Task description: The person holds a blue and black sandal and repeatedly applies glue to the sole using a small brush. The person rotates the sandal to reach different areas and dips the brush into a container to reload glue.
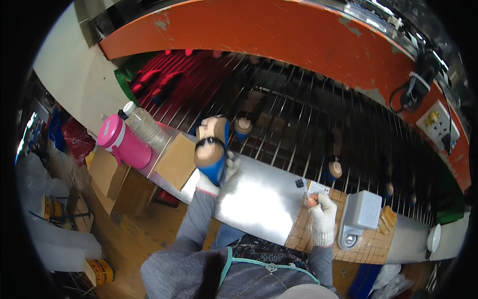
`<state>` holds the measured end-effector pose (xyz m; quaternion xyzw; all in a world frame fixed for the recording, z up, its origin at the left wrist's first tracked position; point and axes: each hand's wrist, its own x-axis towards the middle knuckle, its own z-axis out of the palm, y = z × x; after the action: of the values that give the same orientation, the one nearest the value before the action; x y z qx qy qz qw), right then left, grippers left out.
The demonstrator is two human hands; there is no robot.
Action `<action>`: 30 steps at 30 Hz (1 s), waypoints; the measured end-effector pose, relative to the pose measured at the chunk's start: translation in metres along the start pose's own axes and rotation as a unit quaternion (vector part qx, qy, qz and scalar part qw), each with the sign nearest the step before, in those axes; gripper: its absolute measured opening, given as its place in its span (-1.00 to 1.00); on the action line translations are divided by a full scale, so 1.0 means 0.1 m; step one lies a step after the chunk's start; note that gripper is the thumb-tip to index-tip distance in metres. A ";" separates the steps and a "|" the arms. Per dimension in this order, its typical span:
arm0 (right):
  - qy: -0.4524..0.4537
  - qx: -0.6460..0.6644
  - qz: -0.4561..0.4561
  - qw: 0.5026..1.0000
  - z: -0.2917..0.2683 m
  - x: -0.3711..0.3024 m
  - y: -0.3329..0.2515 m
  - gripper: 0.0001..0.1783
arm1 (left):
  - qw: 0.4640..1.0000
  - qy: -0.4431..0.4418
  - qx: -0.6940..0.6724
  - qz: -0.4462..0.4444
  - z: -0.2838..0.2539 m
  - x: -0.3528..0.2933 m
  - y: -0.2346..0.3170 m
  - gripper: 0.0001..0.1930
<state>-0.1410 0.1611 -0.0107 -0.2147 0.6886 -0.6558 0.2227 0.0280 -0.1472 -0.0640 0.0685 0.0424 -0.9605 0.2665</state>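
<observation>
My left hand (231,168), in a pale knit glove, grips a blue-and-tan shoe form (211,149) with a black strap across it; the form hides part of the hand. It is raised over the metal ledge (254,197). My right hand (322,212) wears a white glove with bare fingertips showing. Pinched in it is a thin white-handled brush (305,188) with a dark, squarish tip. A white box-like container (367,210) stands just right of that hand, on a tan gridded mat (298,224).
Ahead, several similar forms (243,125) rest on metal rods (279,144) beneath an orange frame (249,30); red light glows at left. A pink jug (124,142), a clear bottle (144,124) and cardboard (175,162) stand at left. A wall socket (438,124) is at right.
</observation>
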 end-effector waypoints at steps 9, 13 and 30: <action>0.033 -0.013 -0.006 0.999 -0.15 0.06 0.18 -0.79 | 0.969 0.153 0.164 0.107 0.08 1.90 1.69 -0.49; 0.037 -0.012 0.003 0.999 -0.15 0.06 0.17 -0.79 | 0.961 0.130 0.222 0.103 0.13 2.29 2.02 -0.59; -0.102 -0.207 0.000 0.973 0.95 1.42 0.13 -0.46 | 0.863 0.265 0.254 0.347 0.07 1.97 2.12 -0.28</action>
<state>-0.1996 0.0012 -0.0311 -0.3220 0.7832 -0.4731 0.2430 -0.0306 -0.4289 -0.0973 0.3964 -0.1607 -0.7291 0.5343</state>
